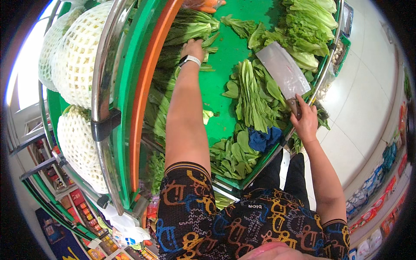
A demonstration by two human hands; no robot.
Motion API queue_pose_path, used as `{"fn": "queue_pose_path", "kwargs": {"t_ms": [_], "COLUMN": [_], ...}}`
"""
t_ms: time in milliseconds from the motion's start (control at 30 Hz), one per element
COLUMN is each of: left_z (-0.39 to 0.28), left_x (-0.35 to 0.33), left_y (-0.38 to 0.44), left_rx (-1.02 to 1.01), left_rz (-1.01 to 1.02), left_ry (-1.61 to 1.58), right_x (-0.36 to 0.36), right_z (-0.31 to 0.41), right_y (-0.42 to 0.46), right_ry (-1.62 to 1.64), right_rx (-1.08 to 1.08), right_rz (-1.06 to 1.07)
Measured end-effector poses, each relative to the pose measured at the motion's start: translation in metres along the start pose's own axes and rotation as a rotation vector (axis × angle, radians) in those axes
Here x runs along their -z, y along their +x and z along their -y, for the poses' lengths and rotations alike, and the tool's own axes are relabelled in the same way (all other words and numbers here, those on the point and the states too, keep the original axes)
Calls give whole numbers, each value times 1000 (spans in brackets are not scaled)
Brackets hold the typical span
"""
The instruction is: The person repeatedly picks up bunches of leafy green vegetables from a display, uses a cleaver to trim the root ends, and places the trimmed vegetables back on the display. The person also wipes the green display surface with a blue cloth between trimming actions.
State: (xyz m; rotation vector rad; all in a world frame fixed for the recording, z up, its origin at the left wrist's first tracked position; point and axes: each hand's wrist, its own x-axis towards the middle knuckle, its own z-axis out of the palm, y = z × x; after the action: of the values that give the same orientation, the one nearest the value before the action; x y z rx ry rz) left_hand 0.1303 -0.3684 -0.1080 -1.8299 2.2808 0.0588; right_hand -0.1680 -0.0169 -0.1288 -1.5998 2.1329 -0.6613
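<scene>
My left hand (194,49), with a watch on its wrist, reaches over the green shelf and rests on leafy greens (191,31) at its back; the fingertips are partly hidden among the stalks. My right hand (304,118) is at the shelf's front edge, its fingers around the wooden handle of a cleaver (284,70). The broad blade lies flat over leafy greens and points away from me. Beside it lies a bunch of long-leaf lettuce (248,97). A crumpled dark blue cloth (265,138) sits close to the front rail, below the lettuce.
Heads of lettuce (308,29) fill the shelf's far right, and carrots (208,6) lie at the top. Loose leafy greens (235,156) occupy the near corner. An upper shelf with an orange edge (149,81) and metal rail holds net-wrapped vegetables (84,55) at left.
</scene>
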Motion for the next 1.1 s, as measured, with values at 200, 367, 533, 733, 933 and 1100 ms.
{"fn": "queue_pose_path", "kwargs": {"t_ms": [200,367,533,733,933,1100], "left_z": [62,79,78,132,165,136], "left_x": [-27,-4,4,10,38,37], "left_y": [24,16,-24,-24,-75,-129], "left_rx": [-167,316,338,518,720,837], "left_rz": [-270,-767,-967,-1008,-862,-496], "left_ry": [-459,-661,-932,-1161,-1252,-1351], "right_x": [-2,-2,-1,-2,-2,1], "right_z": [3,2,-2,1,0,3], "right_y": [1,0,0,1,2,1], "right_ry": [5,8,-1,-11,-12,-19], "right_rx": [10,-16,-14,-14,8,-41], "right_rz": [1,7,32,29,25,40]}}
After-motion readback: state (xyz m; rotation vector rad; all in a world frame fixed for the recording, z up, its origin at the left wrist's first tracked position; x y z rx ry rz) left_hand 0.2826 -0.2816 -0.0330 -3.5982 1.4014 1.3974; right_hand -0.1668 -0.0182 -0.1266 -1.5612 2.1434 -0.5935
